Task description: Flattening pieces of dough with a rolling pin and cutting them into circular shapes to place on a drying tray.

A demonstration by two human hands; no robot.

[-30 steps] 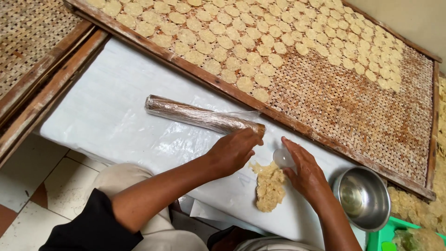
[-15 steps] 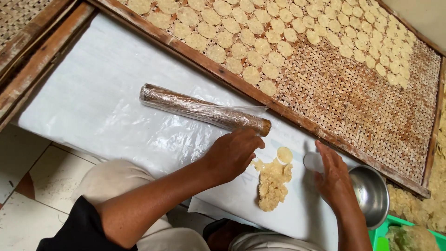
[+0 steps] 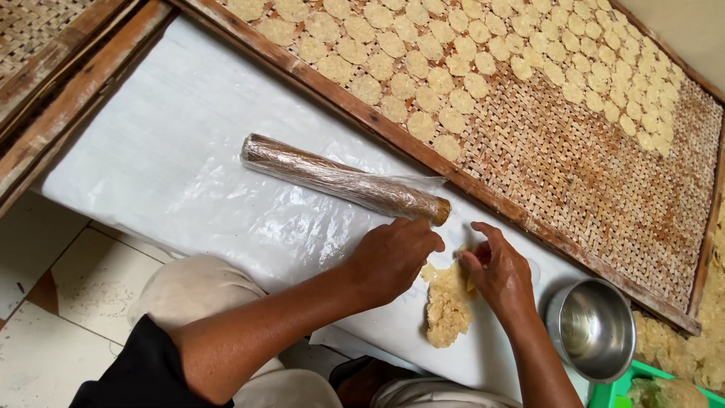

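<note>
A flattened patch of pale yellow dough (image 3: pixel 445 306) with cut-out edges lies on a white plastic sheet (image 3: pixel 181 174). My left hand (image 3: pixel 393 257) rests curled at the dough's upper left edge, fingers touching it. My right hand (image 3: pixel 498 272) sits on the dough's upper right, fingertips pinching at its top where a small clear round cutter was seen; what the fingers hold is hidden. A wooden rolling pin wrapped in clear plastic (image 3: pixel 343 181) lies just beyond both hands.
A woven bamboo tray in a wooden frame (image 3: pixel 589 181) holds several rows of small round dough discs (image 3: pixel 453 75). A steel bowl (image 3: pixel 593 329) stands right of my right hand. Dough scraps (image 3: pixel 680 355) and a green bin (image 3: pixel 657 389) are at the lower right. Tiled floor lies left.
My right hand has moved left from beside the bowl onto the top of the dough, covering the loose round disc. My left hand stays at the dough's edge.
</note>
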